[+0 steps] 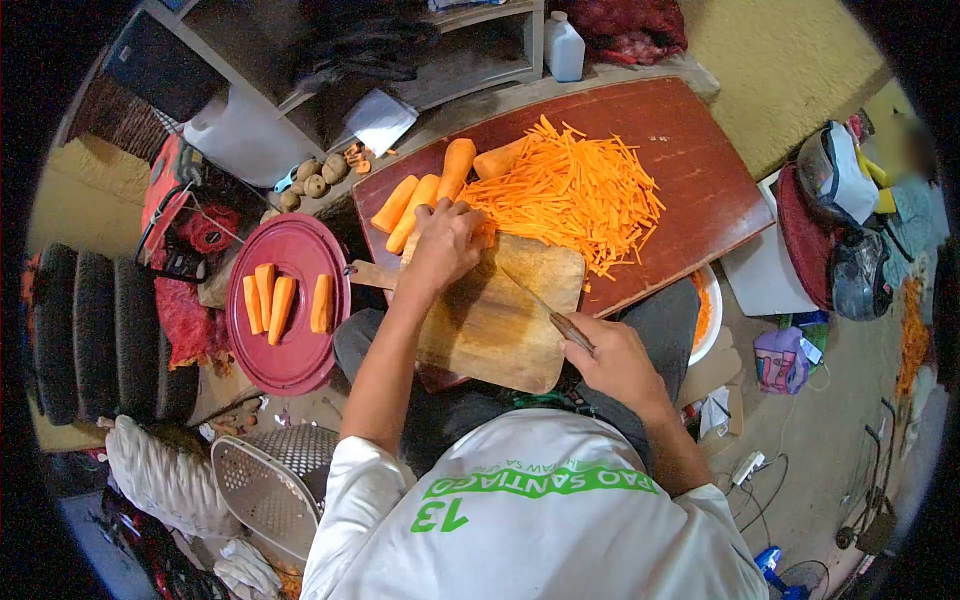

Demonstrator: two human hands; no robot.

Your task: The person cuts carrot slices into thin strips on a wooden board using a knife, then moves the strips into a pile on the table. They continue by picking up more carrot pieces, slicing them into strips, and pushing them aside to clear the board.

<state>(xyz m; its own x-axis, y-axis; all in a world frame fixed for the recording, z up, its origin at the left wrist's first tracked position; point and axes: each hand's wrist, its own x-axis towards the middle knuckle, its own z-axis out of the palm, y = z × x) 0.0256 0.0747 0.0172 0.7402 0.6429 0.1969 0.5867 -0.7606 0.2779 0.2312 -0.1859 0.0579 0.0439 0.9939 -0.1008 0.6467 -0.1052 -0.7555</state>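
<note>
My left hand (447,243) is over the upper left of the wooden cutting board (490,335), its fingers bent down beside peeled carrots (458,168) and the edge of the shredded pile. What lies under its fingertips is hard to make out. In my right hand (612,362) is the handle of a knife (572,332), whose blade points up and left across the board. A large heap of carrot strips (590,195) lies on the red table (690,150) beyond the board. Several whole peeled carrots rest at the heap's left.
A red round lid (240,330) with several peeled carrots stands at the left. Brown root vegetables (315,186) lie behind it. A perforated basket (262,470) is at lower left. A white basin (712,325) with orange shreds sits right of my knee. A white jug (565,50) stands behind the table.
</note>
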